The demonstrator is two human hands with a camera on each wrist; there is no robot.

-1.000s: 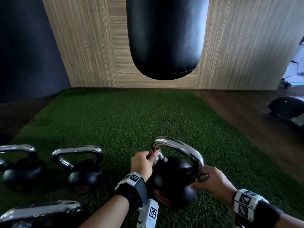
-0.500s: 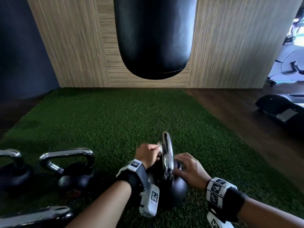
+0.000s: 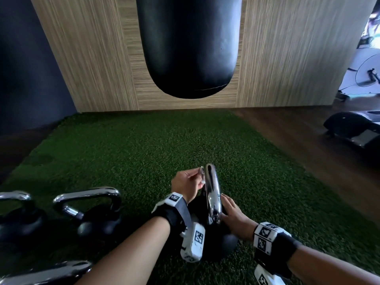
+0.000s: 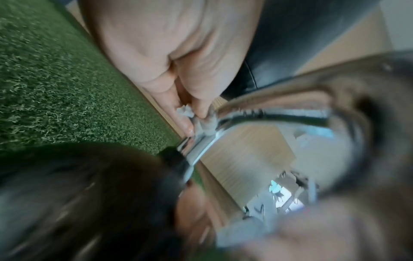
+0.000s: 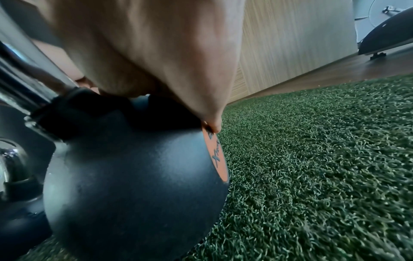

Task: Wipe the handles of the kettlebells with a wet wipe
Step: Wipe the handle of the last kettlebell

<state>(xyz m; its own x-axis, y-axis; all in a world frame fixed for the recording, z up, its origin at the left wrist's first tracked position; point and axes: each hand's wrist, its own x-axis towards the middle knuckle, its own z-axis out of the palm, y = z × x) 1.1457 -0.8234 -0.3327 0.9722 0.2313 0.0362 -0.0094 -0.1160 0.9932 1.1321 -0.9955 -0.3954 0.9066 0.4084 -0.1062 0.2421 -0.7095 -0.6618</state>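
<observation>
A black kettlebell (image 3: 216,243) (image 5: 134,176) with a chrome handle (image 3: 212,192) (image 4: 234,114) stands on the green turf, its handle edge-on to me. My left hand (image 3: 186,186) pinches a crumpled white wet wipe (image 3: 201,177) (image 4: 201,121) against the handle's upper left side. My right hand (image 3: 232,217) rests flat on the ball's right shoulder beside the handle's base; in the right wrist view its fingers (image 5: 210,116) lie down over the ball to the orange label (image 5: 218,159).
More kettlebells with chrome handles stand to the left (image 3: 92,214) (image 3: 18,217) and one at the bottom left (image 3: 47,272). A black punching bag (image 3: 189,46) hangs ahead before a wood-panel wall. Gym machines (image 3: 353,130) stand on the wooden floor at right. Open turf (image 3: 144,145) lies ahead.
The kettlebell has turned so its handle now points edge-on toward me. My left hand with the wipe slid up the handle. My right hand moved from the handle's base onto the ball.
</observation>
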